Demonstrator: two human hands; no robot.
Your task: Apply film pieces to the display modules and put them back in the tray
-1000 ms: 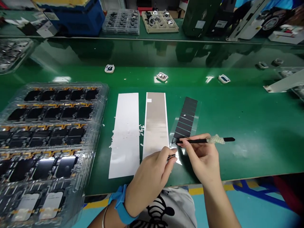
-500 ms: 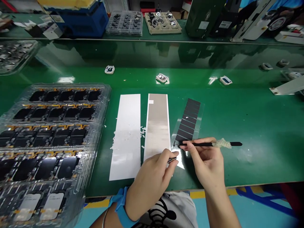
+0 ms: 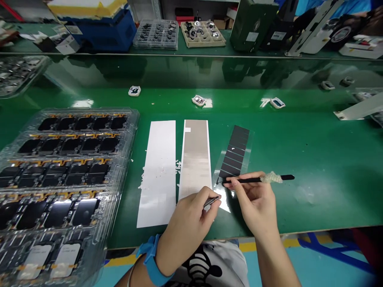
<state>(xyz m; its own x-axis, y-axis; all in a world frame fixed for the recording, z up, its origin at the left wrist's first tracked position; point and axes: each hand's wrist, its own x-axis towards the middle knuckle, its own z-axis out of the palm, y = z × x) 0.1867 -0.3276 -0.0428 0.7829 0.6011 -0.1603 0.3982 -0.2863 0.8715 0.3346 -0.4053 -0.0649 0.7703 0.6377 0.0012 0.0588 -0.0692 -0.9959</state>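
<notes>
Green bench [image 3: 299,159]: clear tray [image 3: 135,127] at left; white sheet [image 3: 158,171] and gray sheet [image 3: 196,159], center; black-segmented strip [image 3: 237,153] right of center; three small units across upper middle, contents unclear.

I can't read any lettering from here: labels [image 3: 251,36] on the green box [image 3: 243,24], the black box [image 3: 283,26] beside it and the blue box [image 3: 104,34] left of it are too small.

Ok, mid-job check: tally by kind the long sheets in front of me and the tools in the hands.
White sheet: 1
Beige sheet: 1
Clear sheet with black strips: 1
Slim tool, left hand: 1
Black tool, right hand: 1
Total: 5
</notes>
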